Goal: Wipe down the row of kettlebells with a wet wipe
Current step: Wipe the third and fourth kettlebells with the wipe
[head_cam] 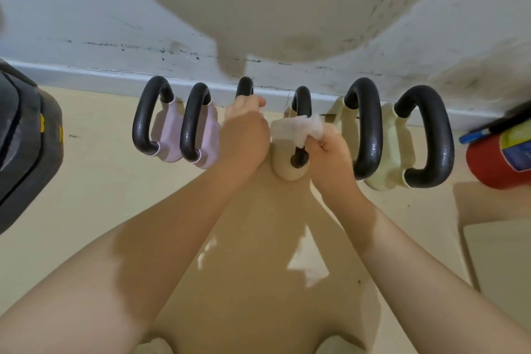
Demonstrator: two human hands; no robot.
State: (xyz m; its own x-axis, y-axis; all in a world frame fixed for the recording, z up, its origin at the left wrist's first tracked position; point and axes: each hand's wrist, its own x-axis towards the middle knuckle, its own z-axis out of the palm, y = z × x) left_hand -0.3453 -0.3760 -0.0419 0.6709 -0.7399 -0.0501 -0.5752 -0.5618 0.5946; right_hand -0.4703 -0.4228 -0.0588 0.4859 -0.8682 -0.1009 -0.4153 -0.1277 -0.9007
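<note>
Several kettlebells with black handles stand in a row along the wall. Two pink kettlebells [169, 135] are at the left, a beige kettlebell [288, 162] sits in the middle, and two pale green kettlebells [393, 149] are at the right. My left hand [244, 129] grips the handle of a kettlebell [244, 86] whose body it hides. My right hand [327, 149] presses a white wet wipe [296, 127] around the black handle of the beige kettlebell.
A red fire extinguisher [500, 158] lies at the right by the wall. A dark grey bulky object [26, 146] stands at the left. A pale flat board [500, 259] lies on the floor at the lower right. The white baseboard [86, 75] runs behind the row.
</note>
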